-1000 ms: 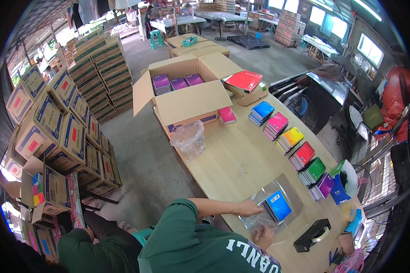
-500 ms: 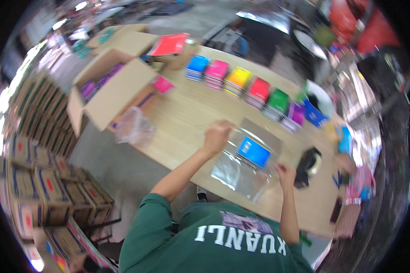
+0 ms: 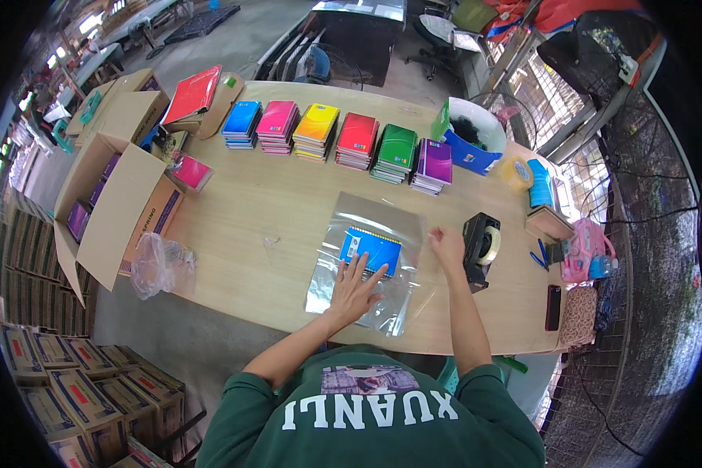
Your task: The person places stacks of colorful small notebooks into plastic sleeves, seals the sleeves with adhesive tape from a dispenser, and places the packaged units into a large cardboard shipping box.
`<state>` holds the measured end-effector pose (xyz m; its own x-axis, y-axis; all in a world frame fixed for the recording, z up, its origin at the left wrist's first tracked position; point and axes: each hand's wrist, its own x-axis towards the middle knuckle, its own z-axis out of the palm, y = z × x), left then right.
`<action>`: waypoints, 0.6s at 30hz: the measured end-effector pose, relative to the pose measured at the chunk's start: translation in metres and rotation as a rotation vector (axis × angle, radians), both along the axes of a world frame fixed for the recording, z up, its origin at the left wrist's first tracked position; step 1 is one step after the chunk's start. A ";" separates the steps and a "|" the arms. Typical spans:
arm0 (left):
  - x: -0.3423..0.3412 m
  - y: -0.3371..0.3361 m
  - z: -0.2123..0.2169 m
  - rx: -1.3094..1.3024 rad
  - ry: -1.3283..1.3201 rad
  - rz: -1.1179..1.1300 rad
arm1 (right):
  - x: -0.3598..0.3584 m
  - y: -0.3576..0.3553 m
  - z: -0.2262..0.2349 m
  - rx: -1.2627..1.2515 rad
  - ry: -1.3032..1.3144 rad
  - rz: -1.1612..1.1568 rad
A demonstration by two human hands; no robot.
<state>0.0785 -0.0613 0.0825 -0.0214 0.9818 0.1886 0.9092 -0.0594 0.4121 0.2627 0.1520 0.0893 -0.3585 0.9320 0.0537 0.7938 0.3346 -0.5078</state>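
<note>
A blue spiral notebook (image 3: 372, 249) lies inside a clear plastic bag (image 3: 370, 261) on the wooden table (image 3: 273, 210). My left hand (image 3: 352, 287) rests flat on the bag, fingers spread, fingertips touching the notebook's near edge. My right hand (image 3: 448, 245) is at the bag's right edge, fingers curled, close to a black tape dispenser (image 3: 480, 249). Whether it pinches the bag's edge is unclear.
Stacks of coloured notebooks (image 3: 337, 137) line the far side. An open cardboard box (image 3: 121, 195) sits at the left end, with a crumpled plastic bag (image 3: 160, 264) by it. A blue-and-white bin (image 3: 469, 137), a tape roll (image 3: 517, 173) and small items lie right. Boxes (image 3: 47, 366) are piled on the floor.
The view has swung so the table lies straight ahead. My left hand has come down flat onto the bag, and my right hand has moved to its right edge.
</note>
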 end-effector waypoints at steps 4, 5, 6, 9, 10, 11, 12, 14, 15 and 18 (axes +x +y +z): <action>0.007 0.008 0.001 -0.014 -0.017 -0.027 | -0.076 0.034 -0.014 -0.231 0.170 0.329; 0.005 0.006 0.001 -0.035 -0.021 -0.018 | -0.097 0.035 -0.016 -0.321 -0.011 0.377; 0.004 0.006 0.003 -0.043 -0.023 -0.008 | -0.114 0.037 -0.018 -0.404 -0.195 0.420; 0.005 0.003 0.008 -0.072 -0.034 0.009 | -0.123 0.041 -0.022 -0.558 -0.320 0.440; 0.004 0.001 0.008 -0.086 -0.041 0.009 | -0.120 0.043 -0.026 -0.596 -0.291 0.428; 0.004 -0.001 0.008 -0.100 -0.049 0.008 | -0.118 0.044 -0.030 -0.620 -0.287 0.443; 0.004 -0.004 0.009 -0.116 -0.045 0.001 | -0.118 0.045 -0.030 -0.642 -0.286 0.462; 0.003 -0.011 0.010 -0.147 -0.038 -0.013 | -0.112 0.043 -0.031 -0.640 -0.223 0.471; 0.001 -0.015 0.010 -0.144 -0.041 -0.002 | -0.109 0.039 -0.029 -0.613 -0.160 0.472; 0.004 -0.012 0.007 -0.114 -0.072 -0.008 | -0.099 0.037 -0.046 0.041 0.031 0.258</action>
